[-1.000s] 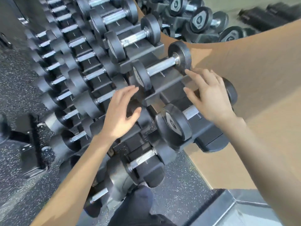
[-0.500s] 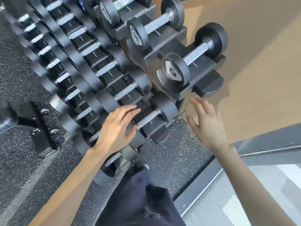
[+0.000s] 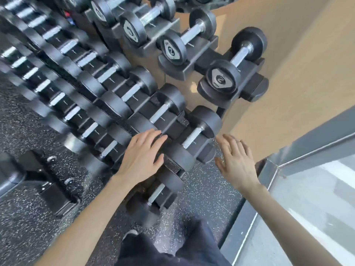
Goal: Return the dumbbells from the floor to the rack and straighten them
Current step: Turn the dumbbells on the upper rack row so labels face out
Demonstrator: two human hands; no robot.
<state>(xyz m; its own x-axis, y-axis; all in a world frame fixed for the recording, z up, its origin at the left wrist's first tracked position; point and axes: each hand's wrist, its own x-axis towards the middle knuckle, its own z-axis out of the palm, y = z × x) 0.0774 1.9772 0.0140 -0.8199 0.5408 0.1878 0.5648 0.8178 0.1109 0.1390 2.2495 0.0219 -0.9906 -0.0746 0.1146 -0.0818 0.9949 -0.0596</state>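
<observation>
A tiered black dumbbell rack [image 3: 255, 87] fills the upper left and centre, lined with black round-headed dumbbells with silver handles. My left hand [image 3: 142, 154] lies flat, fingers apart, on the near head of a dumbbell [image 3: 192, 139] at the right end of a lower tier. My right hand [image 3: 236, 160] hovers open just right of that dumbbell's far head, not touching it. Another dumbbell [image 3: 155, 192] sits on the lowest tier under my left wrist. On the top tier's right end rests a small dumbbell marked 2 [image 3: 236, 60].
Speckled black rubber floor [image 3: 203, 191] lies below the rack. A tan wall [image 3: 288, 93] runs behind and to the right. A grey ledge and glass panel [image 3: 307, 189] stand at the right. A black rack foot [image 3: 48, 185] sits at left. My dark trousers [image 3: 169, 248] show at the bottom.
Both hands have dropped from the top tier to the lower tier's right end. My view has tilted downward, and the left hand has settled on the lower dumbbell's head.
</observation>
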